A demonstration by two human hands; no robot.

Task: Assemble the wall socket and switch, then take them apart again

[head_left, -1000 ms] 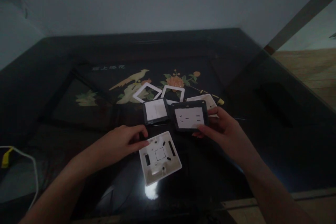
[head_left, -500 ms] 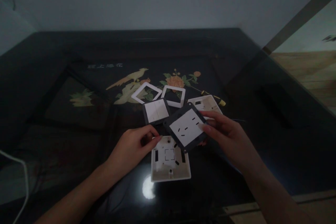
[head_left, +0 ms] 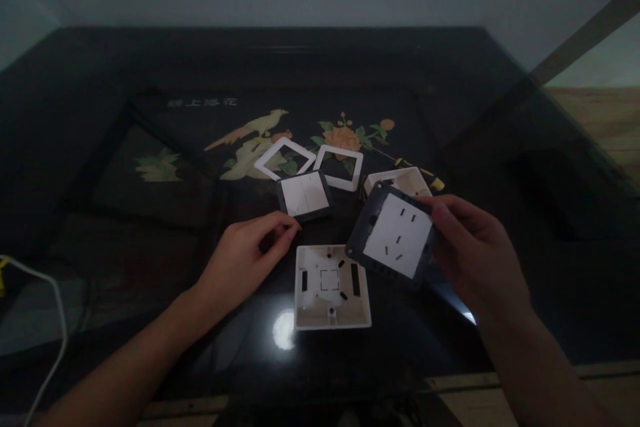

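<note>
My right hand [head_left: 475,250] grips a wall socket [head_left: 400,237] by its right edge; it has a white slotted face and a dark grey frame, and is tilted above the table. One corner of the socket overlaps the white back box [head_left: 332,320], which lies with its hollow side up. My left hand [head_left: 255,247] is closed in a pinch just above and left of that box; whatever its fingertips hold, if anything, is too small to make out. Beyond those fingertips lies a wall switch [head_left: 306,195] with a white face and dark frame.
Two white cover frames [head_left: 285,159] lie behind the switch. A second back box [head_left: 417,180] stands partly hidden behind the socket. Near it lies a yellow-and-black screwdriver [head_left: 431,180]. A white cable [head_left: 61,307] curves at the left of the glossy dark table [head_left: 125,320].
My right hand has moved right with the socket and turned it, uncovering more of the near box. My left fingertips have come away from the box's rim. The view has shifted slightly.
</note>
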